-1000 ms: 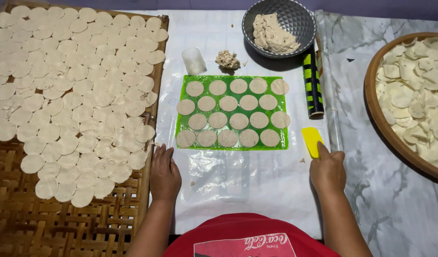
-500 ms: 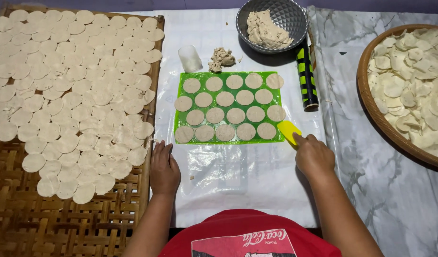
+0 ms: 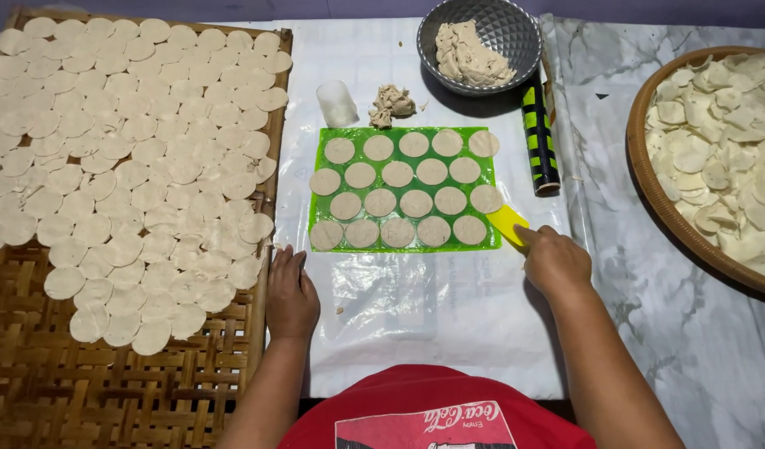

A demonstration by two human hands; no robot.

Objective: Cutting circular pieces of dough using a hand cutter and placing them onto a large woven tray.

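A green mat (image 3: 405, 131) lies on a clear plastic sheet (image 3: 416, 299) and carries several flat round dough discs (image 3: 416, 203) in rows. My right hand (image 3: 555, 263) holds a yellow scraper (image 3: 507, 221) whose blade touches the mat's lower right corner, beside the last disc. My left hand (image 3: 291, 293) rests flat on the plastic, fingers apart, next to the edge of the woven bamboo tray (image 3: 108, 391).
The bamboo tray holds many more dough discs (image 3: 125, 158). A grey metal bowl (image 3: 515, 33) of dough, a small dough scrap (image 3: 392, 105), a clear cup (image 3: 337, 103) and a black-and-green roller (image 3: 539, 137) sit behind the mat. A round basket (image 3: 649, 187) of discs stands at the right.
My right hand has moved the yellow scraper left and up, from beside the mat to its lower right corner. My left hand has stayed in place.
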